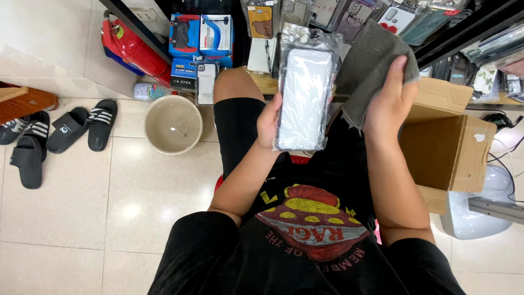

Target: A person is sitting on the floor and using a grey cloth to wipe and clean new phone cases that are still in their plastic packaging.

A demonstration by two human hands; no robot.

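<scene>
Gripping a bagged phone case (304, 93) — left hand (268, 123) — grey cloth (371, 60) in right hand (390, 101)

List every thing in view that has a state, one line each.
Left hand: gripping the wrapped phone case.
Wrapped phone case: upright, sealed in clear plastic.
Right hand: clutching the grey cloth.
Grey cloth: crumpled, beside the case.
Cardboard box: open.
Beige basin: upright, empty.
Black slippers: lying loose on the floor.

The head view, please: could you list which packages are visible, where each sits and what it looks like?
Wrapped phone case: in left hand, clear plastic, pale rectangle.
Grey cloth: in right hand.
Blue boxes: stacked on floor, top centre-left.
Hanging case packs: top, clear sleeves.
Cardboard box: right, brown, open.
</scene>
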